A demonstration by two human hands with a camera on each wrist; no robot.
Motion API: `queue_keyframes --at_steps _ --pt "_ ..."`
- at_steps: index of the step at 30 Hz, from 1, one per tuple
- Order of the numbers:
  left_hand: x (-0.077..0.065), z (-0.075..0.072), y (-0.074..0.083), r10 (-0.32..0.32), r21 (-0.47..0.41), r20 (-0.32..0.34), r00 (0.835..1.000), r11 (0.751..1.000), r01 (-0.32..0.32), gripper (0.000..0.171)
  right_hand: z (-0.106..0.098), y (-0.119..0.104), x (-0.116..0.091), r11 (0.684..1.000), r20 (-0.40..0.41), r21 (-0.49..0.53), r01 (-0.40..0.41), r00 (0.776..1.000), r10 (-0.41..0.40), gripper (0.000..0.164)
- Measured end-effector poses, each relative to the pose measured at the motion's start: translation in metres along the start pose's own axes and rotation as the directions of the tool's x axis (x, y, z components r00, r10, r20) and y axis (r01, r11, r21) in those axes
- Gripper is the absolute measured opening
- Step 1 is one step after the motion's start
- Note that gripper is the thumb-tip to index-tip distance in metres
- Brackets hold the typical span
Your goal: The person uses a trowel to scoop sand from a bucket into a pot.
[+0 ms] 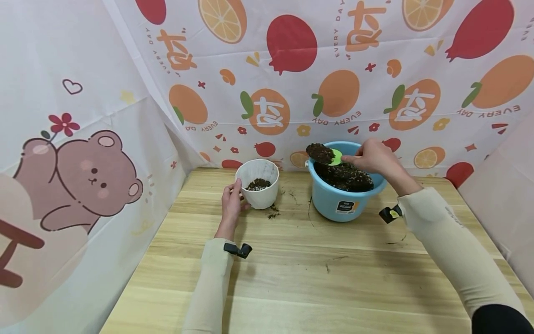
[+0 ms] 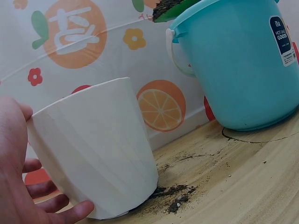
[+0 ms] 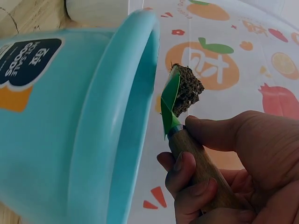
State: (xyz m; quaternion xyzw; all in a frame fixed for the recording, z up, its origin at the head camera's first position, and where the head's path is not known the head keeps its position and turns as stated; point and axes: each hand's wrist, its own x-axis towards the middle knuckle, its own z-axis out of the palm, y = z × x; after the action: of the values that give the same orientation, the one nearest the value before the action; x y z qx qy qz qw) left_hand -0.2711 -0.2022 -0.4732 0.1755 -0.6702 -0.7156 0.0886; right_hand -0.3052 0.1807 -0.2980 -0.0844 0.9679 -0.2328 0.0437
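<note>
My left hand (image 1: 231, 202) holds the side of a white plant pot (image 1: 263, 198), the thumb by its rim and the fingers against its wall. Some dark soil (image 1: 258, 184) lies inside the pot. To the right, my right hand (image 1: 372, 157) grips the wooden handle (image 3: 198, 163) of a small green trowel (image 1: 336, 157). A heap of soil (image 3: 188, 89) sits on the trowel's blade, above the left part of the rim of a light-blue bucket (image 1: 329, 202). Dark potting soil (image 1: 347, 180) fills part of the bucket.
Crumbs of soil (image 2: 180, 198) are scattered on the wooden table (image 1: 267, 278) beside the pot. A white handle (image 2: 175, 56) hangs at the bucket's side. Behind stands a fruit-print cloth (image 1: 292, 106), with a bear-print cloth (image 1: 96, 185) on the left.
</note>
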Motion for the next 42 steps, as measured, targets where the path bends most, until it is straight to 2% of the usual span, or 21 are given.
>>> queue_keyframes --at_steps 14,24,32,42 --pt "0.000 0.001 0.001 0.003 0.011 -0.001 1.000 1.000 -0.003 0.065 0.005 -0.022 0.010 0.998 0.020 -0.003 0.057 0.998 -0.057 0.062" --pt "-0.002 0.001 0.001 0.022 -0.006 -0.015 1.000 1.000 -0.022 0.068 0.014 -0.036 0.016 0.993 0.025 0.046 0.113 0.993 -0.114 0.062" --pt "-0.001 0.000 0.001 -0.022 0.010 -0.001 1.000 1.000 0.022 0.067 0.026 -0.052 0.024 0.993 0.063 0.076 0.092 0.993 -0.097 0.062" --pt "-0.003 0.000 0.001 -0.014 0.003 -0.005 1.000 1.000 0.014 0.069 0.034 -0.075 0.029 0.996 0.081 0.036 0.081 0.993 -0.084 0.062"
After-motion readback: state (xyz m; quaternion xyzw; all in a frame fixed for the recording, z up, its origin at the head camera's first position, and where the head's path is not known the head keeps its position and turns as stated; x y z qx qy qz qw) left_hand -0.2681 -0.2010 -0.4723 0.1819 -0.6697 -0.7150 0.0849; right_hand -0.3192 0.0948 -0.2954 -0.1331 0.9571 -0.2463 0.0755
